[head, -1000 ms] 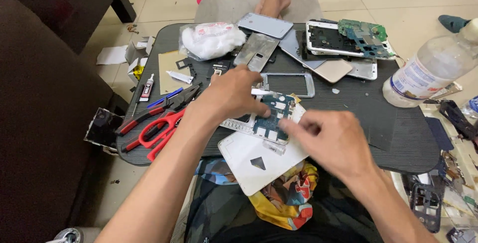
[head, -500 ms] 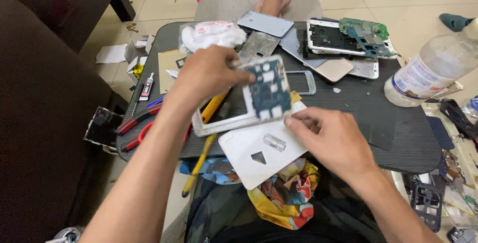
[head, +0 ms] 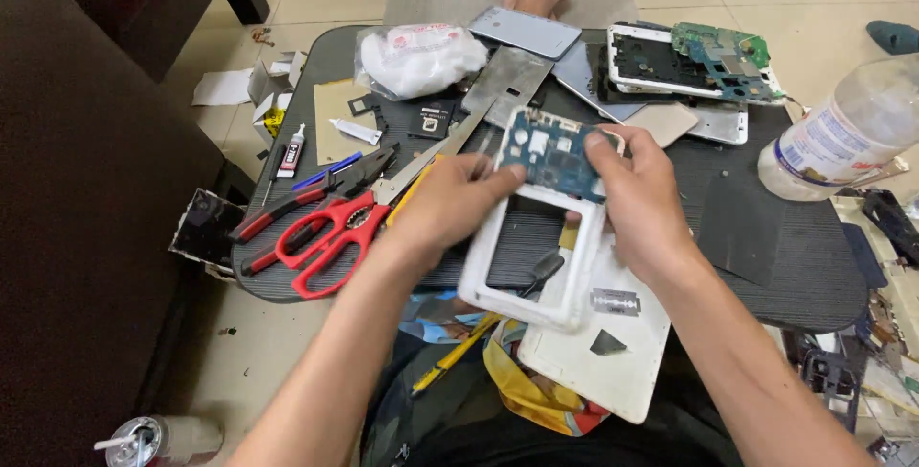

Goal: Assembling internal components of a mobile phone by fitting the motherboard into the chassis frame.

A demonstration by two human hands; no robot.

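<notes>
We hold the white phone frame [head: 532,266] with its blue circuit board [head: 550,151] lifted just above the dark surface [head: 766,266], left hand [head: 450,204] and right hand [head: 637,199] each closed on a side, steadying it for work.

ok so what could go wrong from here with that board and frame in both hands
1. The blue circuit board sits loosely at the top of the white phone frame, pinched by the left hand and right hand; it might slip or flex.
2. A bare razor blade lies just below the right wrist and could cut it.
3. The yellow tool sticks out under the frame over the lap and may get knocked off.
</notes>
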